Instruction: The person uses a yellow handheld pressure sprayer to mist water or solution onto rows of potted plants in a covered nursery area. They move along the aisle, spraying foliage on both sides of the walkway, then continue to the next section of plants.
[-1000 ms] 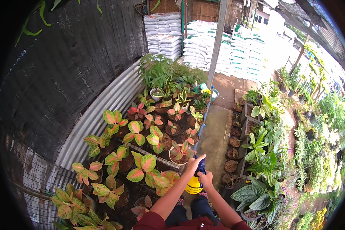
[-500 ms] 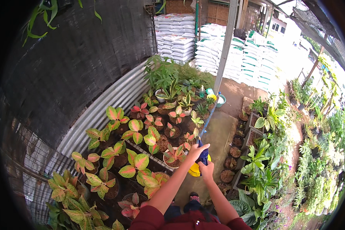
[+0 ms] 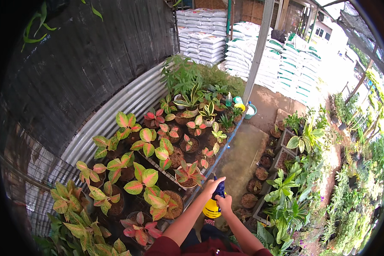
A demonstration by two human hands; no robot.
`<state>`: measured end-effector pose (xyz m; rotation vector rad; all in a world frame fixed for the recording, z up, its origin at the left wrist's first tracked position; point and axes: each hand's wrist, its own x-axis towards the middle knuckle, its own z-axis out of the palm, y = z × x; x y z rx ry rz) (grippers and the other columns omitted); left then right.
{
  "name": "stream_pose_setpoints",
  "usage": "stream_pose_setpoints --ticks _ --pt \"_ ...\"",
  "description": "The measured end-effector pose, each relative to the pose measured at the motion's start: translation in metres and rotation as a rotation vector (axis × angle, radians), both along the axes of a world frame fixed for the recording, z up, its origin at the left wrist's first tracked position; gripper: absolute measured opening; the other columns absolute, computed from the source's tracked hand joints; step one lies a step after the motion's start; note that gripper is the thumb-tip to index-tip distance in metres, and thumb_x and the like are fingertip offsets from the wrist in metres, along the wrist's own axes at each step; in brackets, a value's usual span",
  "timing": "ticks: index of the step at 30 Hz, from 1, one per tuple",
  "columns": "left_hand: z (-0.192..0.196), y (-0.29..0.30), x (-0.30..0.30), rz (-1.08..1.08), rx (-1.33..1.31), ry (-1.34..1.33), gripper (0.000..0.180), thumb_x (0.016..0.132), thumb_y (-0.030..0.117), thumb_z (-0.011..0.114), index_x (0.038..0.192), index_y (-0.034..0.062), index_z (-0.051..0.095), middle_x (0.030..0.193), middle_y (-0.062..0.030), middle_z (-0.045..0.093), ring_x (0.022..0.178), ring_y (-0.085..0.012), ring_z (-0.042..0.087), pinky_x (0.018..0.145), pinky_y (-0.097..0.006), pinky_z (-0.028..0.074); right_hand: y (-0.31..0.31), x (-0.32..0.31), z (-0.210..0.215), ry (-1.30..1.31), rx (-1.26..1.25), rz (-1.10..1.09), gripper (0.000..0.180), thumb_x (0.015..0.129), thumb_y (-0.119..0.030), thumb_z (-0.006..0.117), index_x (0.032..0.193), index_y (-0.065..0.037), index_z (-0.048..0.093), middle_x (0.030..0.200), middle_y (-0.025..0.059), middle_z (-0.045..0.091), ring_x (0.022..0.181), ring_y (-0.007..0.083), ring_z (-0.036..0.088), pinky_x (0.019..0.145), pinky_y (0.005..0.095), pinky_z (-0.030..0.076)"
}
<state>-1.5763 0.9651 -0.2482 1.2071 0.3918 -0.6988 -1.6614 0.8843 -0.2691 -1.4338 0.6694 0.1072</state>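
Observation:
A pump spray bottle with a yellow body (image 3: 211, 210) and a dark blue top stands out in front of me, close to my body. My left hand (image 3: 210, 187) is closed around the blue top. Just below and to the right, my right hand (image 3: 224, 202) wraps around the neck, covering part of it. The lower end of the bottle is in front of my legs. Beside my left hand, a potted plant with reddish leaves (image 3: 188, 174) grows in a white-rimmed pot. More potted plants with pink-and-green leaves (image 3: 146, 179) spread out to the left.
A blue pipe (image 3: 232, 135) edges the plant bed along a concrete path (image 3: 244, 149). Small pots (image 3: 254, 185) and leafy plants line the right side. A metal post (image 3: 260, 47) rises ahead, near a green basin (image 3: 251, 112). Stacked white sacks (image 3: 205, 42) stand at the back.
Both hands and the spray bottle have come lower and slightly left, nearer my body. More of the yellow body shows now. The view has shifted a little.

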Motion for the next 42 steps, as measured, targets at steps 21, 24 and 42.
stream_pose_setpoints --ticks 21,24,42 --pt "-0.001 -0.036 0.012 0.006 0.088 -0.096 0.035 0.075 0.04 0.068 0.071 0.0072 0.058 0.064 -0.0002 0.057 0.056 -0.0105 0.055 0.052 -0.024 0.042 -0.048 0.016 -0.036 -0.108 -0.124 0.092 0.015 0.068 -0.007 0.062 0.058 0.0 0.053 0.049 0.002 0.049 0.039 0.0097 0.045 0.039 0.0248 0.032" --pt "-0.036 -0.023 -0.018 0.112 0.089 0.064 0.037 0.07 0.039 0.072 0.061 0.0067 0.057 0.057 -0.0019 0.056 0.047 -0.013 0.054 0.046 -0.027 0.042 -0.034 -0.012 -0.037 0.053 -0.054 0.158 0.015 0.067 -0.007 0.061 0.057 0.0 0.053 0.048 0.0023 0.049 0.038 0.0098 0.044 0.039 0.0249 0.032" --pt "0.074 0.01 0.005 0.321 0.068 -0.414 0.027 0.08 0.031 0.069 0.081 0.0071 0.057 0.071 0.0034 0.054 0.062 -0.005 0.049 0.056 -0.021 0.04 -0.008 0.037 0.053 -0.423 -0.256 0.262 0.016 0.065 -0.011 0.061 0.059 0.002 0.055 0.05 0.0036 0.053 0.042 0.0098 0.047 0.043 0.0265 0.038"
